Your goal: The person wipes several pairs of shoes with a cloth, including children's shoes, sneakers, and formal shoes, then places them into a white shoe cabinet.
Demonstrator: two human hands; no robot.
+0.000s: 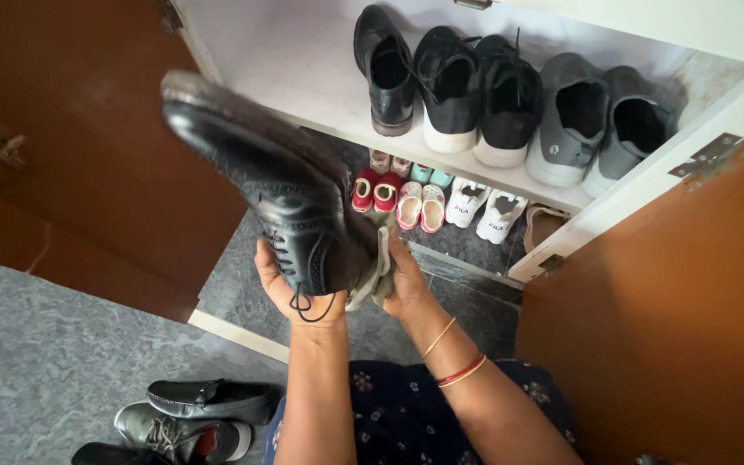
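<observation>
While our left hand (290, 288) grips the black brogue shoe (273, 185) by its heel, toe raised up and away, our right hand (405, 284) presses a pale cloth (378, 271) against the shoe's side, just before the open shoe cabinet (303, 65).

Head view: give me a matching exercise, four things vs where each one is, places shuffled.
Things:
1. black brogue shoe
2. pale cloth
3. grey slip-on pair
4. white sneaker pair

Places:
A. lower level of the cabinet
B. upper shelf, right end
C. held up in the left hand
D. pressed to the shoe's heel by the right hand

Pairs: 1-C, 2-D, 3-B, 4-A
</observation>
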